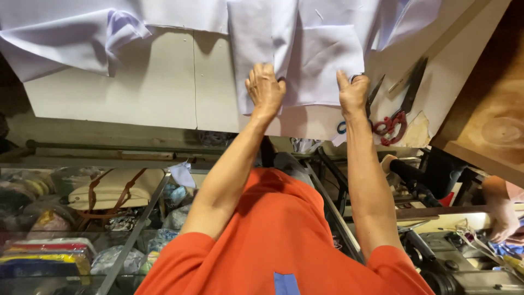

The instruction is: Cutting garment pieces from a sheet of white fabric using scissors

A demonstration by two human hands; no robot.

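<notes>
A white fabric piece lies folded on a pale worktable. My left hand rests on its left part, near the table's front edge, with the fingers curled onto the cloth. My right hand grips the piece's right edge, thumb raised. More white fabric spreads across the back of the table. Blue-handled scissors lie just beside and partly under my right hand.
Red-handled scissors lie to the right of the blue pair. A wooden surface stands at the right. Below it are another person's hand and a dark machine. At lower left, a glass case holds coloured cloth stacks and a tan bag.
</notes>
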